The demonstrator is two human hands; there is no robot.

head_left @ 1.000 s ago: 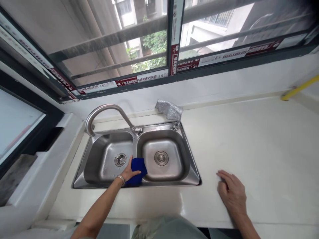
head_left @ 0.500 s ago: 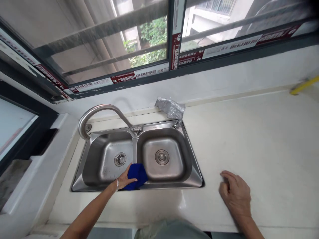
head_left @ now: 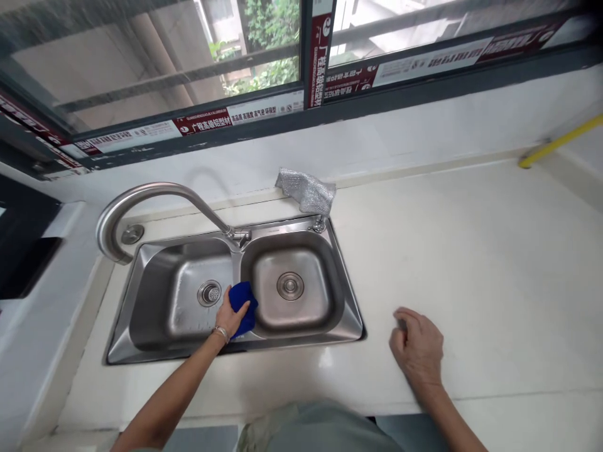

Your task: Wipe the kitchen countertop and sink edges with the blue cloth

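A blue cloth is bunched over the divider between the two bowls of a stainless steel sink. My left hand, with a bracelet at the wrist, grips its left side, thumb on top. Part of the divider is hidden beneath the cloth. To the right of the sink, my right hand rests at the white countertop. Its fingers are loosely curled in, and nothing shows between thumb and forefinger.
A curved faucet arches over the left bowl. A silvery mesh cloth hangs on a small fitting behind the right bowl. Beside the faucet sits a round metal cap. A yellow pipe slants at the far right, and a window frame runs along the back.
My left hand and the blue cloth have slid back along the divider, away from the sink's front rim. The camera view has shifted; my right hand keeps its curled pose beside the sink.
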